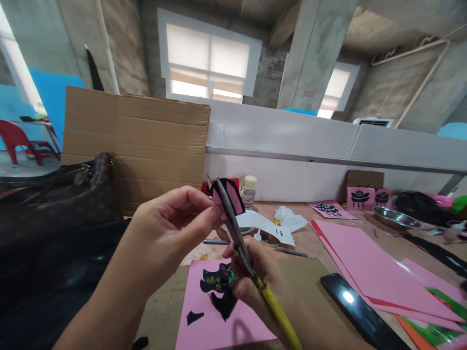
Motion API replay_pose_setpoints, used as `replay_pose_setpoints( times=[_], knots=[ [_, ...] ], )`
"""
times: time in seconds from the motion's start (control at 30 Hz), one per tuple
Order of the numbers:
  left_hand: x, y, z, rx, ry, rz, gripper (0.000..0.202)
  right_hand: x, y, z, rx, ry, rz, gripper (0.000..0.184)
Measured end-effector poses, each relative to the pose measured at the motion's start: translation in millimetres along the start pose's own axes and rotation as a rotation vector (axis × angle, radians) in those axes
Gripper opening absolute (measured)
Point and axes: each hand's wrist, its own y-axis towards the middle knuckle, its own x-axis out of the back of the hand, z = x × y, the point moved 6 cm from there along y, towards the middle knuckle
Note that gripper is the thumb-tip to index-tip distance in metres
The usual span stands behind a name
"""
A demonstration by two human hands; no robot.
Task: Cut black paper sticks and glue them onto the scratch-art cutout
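Observation:
My left hand (171, 226) is raised in front of me, pinching a small pink and black paper piece (229, 197) between thumb and fingers. My right hand (260, 279) is wrapped round yellow-handled scissors (239, 238), whose blades point up into the paper piece. Below my hands lies a pink sheet (215, 316) with black cut-out shapes and a glittery patch on it.
A cardboard sheet (138, 141) stands at the back left beside a dark bag (65, 204). A stack of pink sheets (368, 267), a dark phone (357, 306), a glue bottle (249, 190), white paper scraps (277, 226), a metal bowl (396, 218) and pink cards with black flowers (361, 198) lie about the table.

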Motion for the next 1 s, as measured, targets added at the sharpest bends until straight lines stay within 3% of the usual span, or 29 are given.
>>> replay_pose_setpoints(
  times=[0.13,0.3,0.6,1.0],
  knots=[
    [2.7,-2.2,-0.1,0.046,0.064,-0.019,0.014,-0.3,-0.3,-2.8,-0.093,-0.095,0.006,0.038],
    [1.9,-0.2,0.9,0.053,0.09,-0.003,0.014,1.0,0.5,-3.4,-0.033,-0.076,-0.029,0.047],
    [-2.4,-6.3,-2.2,0.039,0.07,0.017,0.008,4.0,-3.0,-1.4,-0.062,-0.104,-0.001,0.045],
    [0.9,-4.6,-1.8,0.019,0.14,-0.052,0.012,1.9,-2.8,0.0,-0.075,-0.089,0.002,0.037]
  ],
)
